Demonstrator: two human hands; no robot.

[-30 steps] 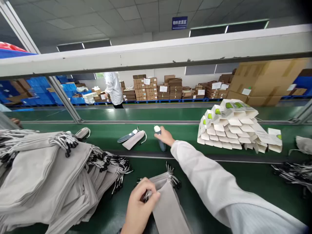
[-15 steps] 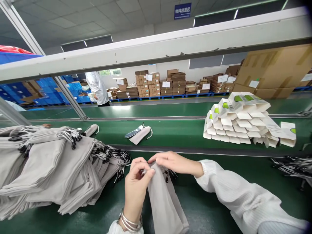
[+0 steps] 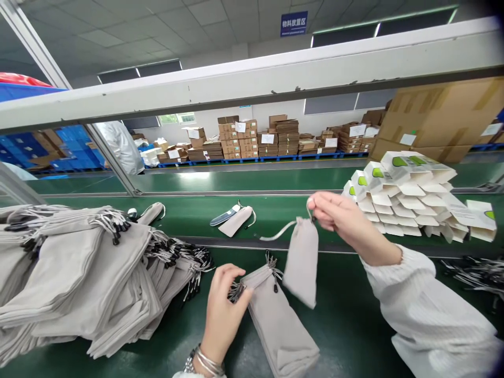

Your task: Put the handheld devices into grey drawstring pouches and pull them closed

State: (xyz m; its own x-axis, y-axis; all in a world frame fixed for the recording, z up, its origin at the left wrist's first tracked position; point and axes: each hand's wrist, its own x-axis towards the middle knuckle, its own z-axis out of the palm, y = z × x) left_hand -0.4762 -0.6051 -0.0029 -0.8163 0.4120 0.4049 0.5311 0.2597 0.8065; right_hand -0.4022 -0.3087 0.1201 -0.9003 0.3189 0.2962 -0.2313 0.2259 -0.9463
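From my right hand (image 3: 342, 223) hangs a small grey drawstring pouch (image 3: 302, 260), its cord pinched between the fingertips and its neck gathered. A loose white cord end trails from the pouch to the left. My left hand (image 3: 228, 304) is open, thumb and fingers apart, beside the top of a stack of flat grey pouches (image 3: 281, 325) on the green surface. Black-tipped cords stick out at that stack's upper end. Whether the left fingers touch those cords I cannot tell.
A big heap of grey pouches (image 3: 79, 273) lies at left. On the green conveyor (image 3: 189, 215) rest a pouch (image 3: 236, 221) and a dark blue flat item (image 3: 224, 215). White open boxes (image 3: 409, 197) are stacked at right, near a cord bundle (image 3: 472, 270). A white beam (image 3: 244, 79) crosses above.
My right hand has moved up and right, lifting one pouch by its cord away from the stack. The left hand has let go of the pouch and opened. A person behind has moved left.
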